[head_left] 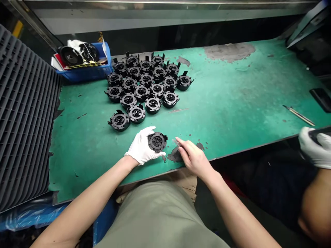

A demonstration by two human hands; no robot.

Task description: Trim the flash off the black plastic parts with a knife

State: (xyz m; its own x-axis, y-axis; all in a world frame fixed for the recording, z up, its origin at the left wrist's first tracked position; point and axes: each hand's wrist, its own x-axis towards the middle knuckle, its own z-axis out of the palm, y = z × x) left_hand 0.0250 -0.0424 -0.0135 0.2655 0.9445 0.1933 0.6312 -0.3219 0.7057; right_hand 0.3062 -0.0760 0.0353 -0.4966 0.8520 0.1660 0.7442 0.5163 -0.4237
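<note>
I have the part [157,142] in my gloved left hand [141,148], fingers and thumb curled round its edge, ringed face up. Whether its underside meets the table [232,113], I cannot tell. My bare right hand [196,157] is just beside it, not touching, index finger stretched toward it and thumb close below. A pale sliver seems to show at the fingertips; I cannot tell whether I am pinching it.

For this step, I judge an edge grip best: it leaves the face open to my right hand. The edge tab looks thin, so I would spare it any squeeze, hold the part level and use light fingertips.

Beyond my left hand, similar parts [146,79] stand close together on the table, faces up. Past them, farther left, a blue bin [86,73] is heaped with black discs [70,56], crumpled white stuff [75,44] and papers. Below my left forearm, beside the table edge, is a blue tub [104,218]; its contents are too dark to name. Well right of my right hand, a co-worker's gloved hand [311,148] holds something dark.
</note>
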